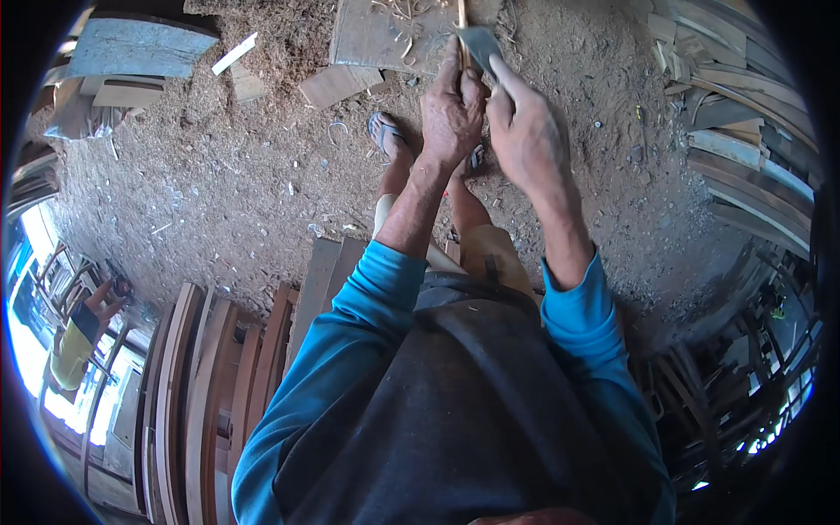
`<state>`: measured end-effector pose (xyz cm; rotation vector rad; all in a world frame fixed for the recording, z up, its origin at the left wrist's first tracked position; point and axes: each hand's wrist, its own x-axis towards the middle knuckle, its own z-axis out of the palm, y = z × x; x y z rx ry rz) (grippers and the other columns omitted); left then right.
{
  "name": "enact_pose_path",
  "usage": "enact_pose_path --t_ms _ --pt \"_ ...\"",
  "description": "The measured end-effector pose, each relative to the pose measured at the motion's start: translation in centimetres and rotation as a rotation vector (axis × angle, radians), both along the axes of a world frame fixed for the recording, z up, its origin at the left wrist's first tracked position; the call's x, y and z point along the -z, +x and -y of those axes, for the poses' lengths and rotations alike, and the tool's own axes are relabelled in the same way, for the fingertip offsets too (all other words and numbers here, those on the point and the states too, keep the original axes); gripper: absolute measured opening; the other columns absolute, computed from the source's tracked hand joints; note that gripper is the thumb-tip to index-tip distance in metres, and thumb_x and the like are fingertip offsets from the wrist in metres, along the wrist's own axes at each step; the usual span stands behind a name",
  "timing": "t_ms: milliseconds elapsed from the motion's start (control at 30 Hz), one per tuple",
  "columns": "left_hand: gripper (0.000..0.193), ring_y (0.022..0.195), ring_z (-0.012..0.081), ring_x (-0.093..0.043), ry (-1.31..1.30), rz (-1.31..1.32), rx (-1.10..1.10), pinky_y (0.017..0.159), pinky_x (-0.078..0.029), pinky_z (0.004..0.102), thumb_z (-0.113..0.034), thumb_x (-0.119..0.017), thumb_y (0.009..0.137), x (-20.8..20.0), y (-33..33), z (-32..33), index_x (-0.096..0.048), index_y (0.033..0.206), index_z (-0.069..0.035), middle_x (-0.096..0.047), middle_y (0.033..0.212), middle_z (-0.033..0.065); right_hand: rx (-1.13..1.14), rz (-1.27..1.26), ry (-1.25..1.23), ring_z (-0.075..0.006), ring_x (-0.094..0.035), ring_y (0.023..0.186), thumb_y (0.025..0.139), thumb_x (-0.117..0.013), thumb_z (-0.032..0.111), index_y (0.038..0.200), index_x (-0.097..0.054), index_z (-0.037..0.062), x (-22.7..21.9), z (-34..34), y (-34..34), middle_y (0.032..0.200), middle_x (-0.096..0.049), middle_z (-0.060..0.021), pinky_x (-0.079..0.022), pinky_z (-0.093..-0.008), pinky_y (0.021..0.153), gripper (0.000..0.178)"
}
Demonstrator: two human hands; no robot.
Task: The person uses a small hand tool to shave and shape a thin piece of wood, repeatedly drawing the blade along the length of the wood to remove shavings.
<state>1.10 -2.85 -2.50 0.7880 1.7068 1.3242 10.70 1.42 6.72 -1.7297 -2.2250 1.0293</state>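
My left hand (452, 118) is closed around a thin, light wooden stick (462, 12), its index finger stretched along the stick. The stick points away from me over a wide flat board (354, 39) on the ground. Just right of it, my right hand (529, 131) grips a flat, grey metal blade (479, 44), which lies slanted against the stick. Its handle is hidden in my fingers, so I cannot tell which kind of blade tool it is. Curled wood shavings (407, 10) are scattered on the board.
Sawdust and chips cover the ground. Offcuts (339, 86) lie by the board, and a bluish-grey plank (140, 45) is at far left. Timber is stacked at right (731, 149) and near left (206, 376). Another person (74, 341) is at the left edge.
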Motion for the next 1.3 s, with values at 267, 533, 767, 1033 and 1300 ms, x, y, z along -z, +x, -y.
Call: enact_pose_path --t_ms 267,533,767,1033,1300 --pt "0.05 0.098 0.0124 -0.067 -0.067 0.049 0.065 0.083 -0.055 0.0293 -0.023 -0.059 0.106 0.0 -0.5 0.3 -0.048 0.149 -0.001 -0.073 0.113 0.0132 -0.043 0.028 0.011 -0.0418 -0.072 0.085 0.1 -0.055 0.022 0.137 -0.064 0.0075 1.8 -0.6 -1.5 0.088 -0.071 -0.029 -0.058 -0.0506 0.074 0.041" --pt "0.072 0.116 0.0231 -0.068 0.076 -0.065 0.077 0.097 -0.054 0.0341 -0.025 -0.07 0.098 1.0 -0.5 0.3 -0.036 0.157 0.0 -0.068 0.131 0.0202 -0.049 0.21 -0.071 -0.0443 -0.072 0.093 0.101 -0.05 0.026 0.139 -0.061 0.0062 0.6 -4.3 -4.5 0.1 -0.072 -0.0287 -0.058 -0.0521 0.083 0.044" --pt "0.053 0.105 0.0354 -0.073 -0.061 -0.044 0.071 0.086 -0.058 0.0412 -0.015 -0.053 0.104 -0.4 -0.4 0.5 -0.041 0.154 -0.004 -0.071 0.113 0.0282 0.076 -0.015 -0.072 -0.0428 -0.072 0.093 0.104 -0.047 0.026 0.143 -0.056 0.0006 1.3 -3.9 -2.4 0.112 -0.07 -0.0305 -0.058 -0.048 0.085 0.048" --pt "0.047 0.094 0.0353 -0.074 -0.101 -0.032 0.178 0.077 -0.058 0.0449 -0.019 -0.053 0.105 -1.2 -1.3 0.1 -0.046 0.15 -0.005 -0.073 0.105 0.0224 -0.065 0.007 0.022 -0.0428 -0.071 0.083 0.1 -0.055 0.019 0.138 -0.061 -0.0004 0.5 1.1 -0.1 0.093 -0.07 -0.0292 -0.058 -0.0489 0.076 0.042" --pt "0.055 0.107 0.0272 -0.073 -0.079 0.002 0.12 0.086 -0.058 0.0366 -0.023 -0.059 0.104 -0.8 -1.4 0.1 -0.042 0.153 -0.003 -0.071 0.121 0.0199 -0.058 0.063 0.032 -0.0432 -0.072 0.083 0.102 -0.055 0.025 0.134 -0.064 0.0017 1.4 -0.9 -2.2 0.087 -0.071 -0.0293 -0.058 -0.0505 0.076 0.041"
